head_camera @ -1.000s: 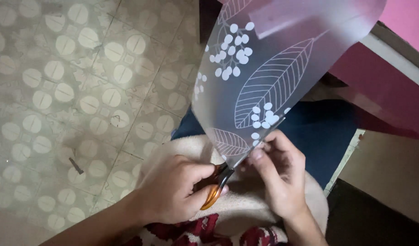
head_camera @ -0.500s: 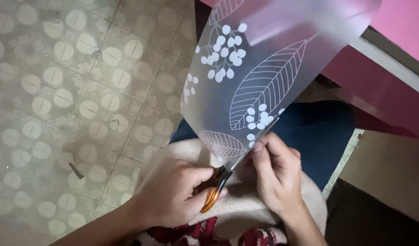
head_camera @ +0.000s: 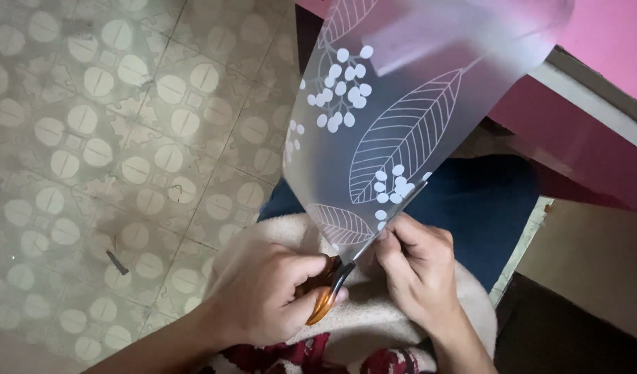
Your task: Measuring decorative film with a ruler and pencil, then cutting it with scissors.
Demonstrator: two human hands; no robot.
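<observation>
Patterned tile floor (head_camera: 90, 138), pink wall (head_camera: 609, 41), left grip (head_camera: 263, 291) clasping scissors (head_camera: 329, 294), right grip (head_camera: 419, 266) pinching frosted sheet (head_camera: 401, 118)

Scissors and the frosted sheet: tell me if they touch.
Touching. The head view shows the scissors blades closed into the frosted sheet's lower edge, beside the right hand fingers.

Frosted sheet (head_camera: 401, 125) white leaves, berries; scissors (head_camera: 325, 294) orange handles; floor (head_camera: 90, 138) beige circles.
</observation>
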